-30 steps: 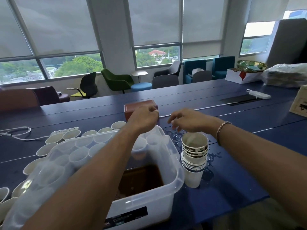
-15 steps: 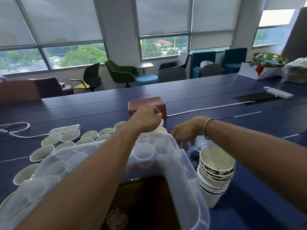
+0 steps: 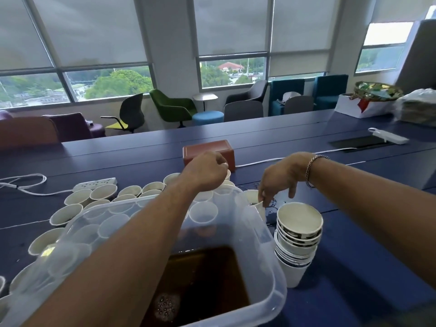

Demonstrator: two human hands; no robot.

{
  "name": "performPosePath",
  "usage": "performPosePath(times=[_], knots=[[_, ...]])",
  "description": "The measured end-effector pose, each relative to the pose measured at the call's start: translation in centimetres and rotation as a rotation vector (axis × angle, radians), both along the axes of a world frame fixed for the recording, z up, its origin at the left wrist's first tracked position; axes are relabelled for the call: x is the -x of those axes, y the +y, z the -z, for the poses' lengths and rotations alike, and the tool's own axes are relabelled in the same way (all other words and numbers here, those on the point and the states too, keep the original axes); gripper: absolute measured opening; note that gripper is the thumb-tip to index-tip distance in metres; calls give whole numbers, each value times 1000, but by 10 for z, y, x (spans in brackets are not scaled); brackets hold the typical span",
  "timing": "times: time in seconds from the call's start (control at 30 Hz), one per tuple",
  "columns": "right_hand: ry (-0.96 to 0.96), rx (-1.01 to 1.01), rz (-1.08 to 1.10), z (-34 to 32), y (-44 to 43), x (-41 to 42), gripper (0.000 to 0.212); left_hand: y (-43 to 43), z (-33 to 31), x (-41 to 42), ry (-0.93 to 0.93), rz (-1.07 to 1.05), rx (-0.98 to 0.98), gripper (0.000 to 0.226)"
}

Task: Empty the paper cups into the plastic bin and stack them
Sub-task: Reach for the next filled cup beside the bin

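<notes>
Paper cups (image 3: 103, 191) are still all over the left and middle of the table (image 3: 354, 267), open side up, crowded behind and beside the plastic bin (image 3: 269, 251) at the bottom centre. The bin already has brown liquid (image 3: 207, 279) pooled in it, and a stack (image 3: 299, 239) of emptied cups stands just beside its right wall. So I'd guess it's under halfway, with most of the pouring and stacking left.

Left hand (image 3: 205, 171) is curled over the rim of a far cup (image 3: 227, 173) right in front of the brown box (image 3: 207, 149), and looks like it's gripping it. Right hand (image 3: 278, 180) points its fingers down and pinches the rim of a corner cup (image 3: 254, 204) just behind the bin's far right corner, next to a puddle (image 3: 272, 207).

Versus half a second back, the right hand was over the wet patch holding nothing, and now it's dropped onto that cup. Left hand and the stack look unchanged.
</notes>
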State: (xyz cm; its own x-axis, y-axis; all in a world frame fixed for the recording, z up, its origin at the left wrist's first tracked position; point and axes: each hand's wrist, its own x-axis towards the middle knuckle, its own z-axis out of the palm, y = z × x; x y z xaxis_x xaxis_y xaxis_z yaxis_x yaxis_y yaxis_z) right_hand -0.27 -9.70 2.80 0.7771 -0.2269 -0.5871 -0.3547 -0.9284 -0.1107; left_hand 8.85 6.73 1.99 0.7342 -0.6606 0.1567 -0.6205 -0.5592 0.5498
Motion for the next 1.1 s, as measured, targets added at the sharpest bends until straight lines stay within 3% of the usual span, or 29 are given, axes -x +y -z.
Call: performPosePath(times=[0.33, 0.47, 0.67, 0.77, 0.93, 1.1], knots=[[-240, 38, 18, -100, 19, 43, 31, 5, -28, 33, -162, -136, 91, 37], [-354, 20, 9, -130, 37, 54, 28, 15, -45, 44, -89, -166, 163, 52], [-409, 9, -57, -154, 68, 66, 23, 44, -60, 49, 70, -140, 247, 37], [-467, -27, -58, -152, 88, 65, 30, 65, -61, 48, 133, -165, 287, 38], [-650, -262, 32, -110, 122, 54, 68, 103, -61, 51, 146, -213, 295, 36], [-732, -513, 85, -46, 164, 41, 56, 137, -57, 52, 143, -247, 246, 21]])
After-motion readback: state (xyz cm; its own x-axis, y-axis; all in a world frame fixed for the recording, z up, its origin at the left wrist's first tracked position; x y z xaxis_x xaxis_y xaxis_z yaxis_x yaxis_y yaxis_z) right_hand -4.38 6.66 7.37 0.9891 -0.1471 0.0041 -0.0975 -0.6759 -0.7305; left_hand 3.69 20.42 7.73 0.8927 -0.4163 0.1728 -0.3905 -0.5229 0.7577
